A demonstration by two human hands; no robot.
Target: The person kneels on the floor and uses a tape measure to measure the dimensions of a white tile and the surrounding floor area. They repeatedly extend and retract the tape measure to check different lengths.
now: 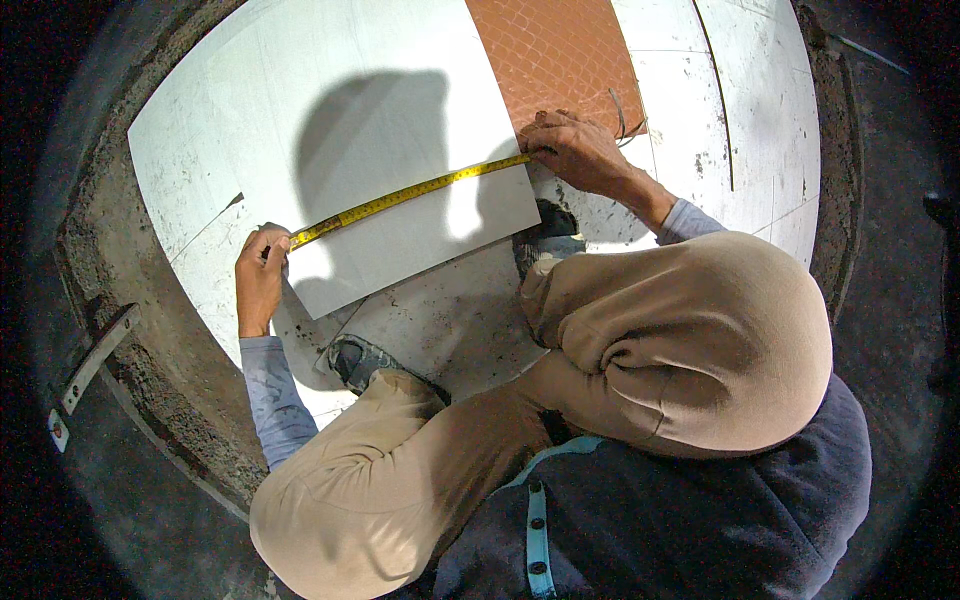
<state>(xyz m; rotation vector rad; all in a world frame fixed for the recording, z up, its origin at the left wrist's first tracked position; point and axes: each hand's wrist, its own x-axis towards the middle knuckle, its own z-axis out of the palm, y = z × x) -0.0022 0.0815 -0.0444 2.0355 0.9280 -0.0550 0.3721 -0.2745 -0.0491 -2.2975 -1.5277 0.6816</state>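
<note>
A yellow tape measure (410, 194) is drawn out across a large pale tile or panel (400, 250), running near its closest edge and slanting up to the right. My left hand (260, 275) pinches the tape's left end at the panel's left edge. At the opposite edge, my right hand (583, 152) holds the other end between its fingers, beside an orange-brown patterned sheet (560, 60). Which hand has the case cannot be made out, as the fingers cover both ends. A shadow falls over the panel's middle.
My shoes (365, 362) stand close to the panel's near edge, on white, dirt-specked flooring (440, 315). A thin dark strip (718, 90) lies at the right, and a thin wire (622, 118) by the orange-brown sheet. A flat metal bar (98, 362) sits at the far left, past a rough earthen border.
</note>
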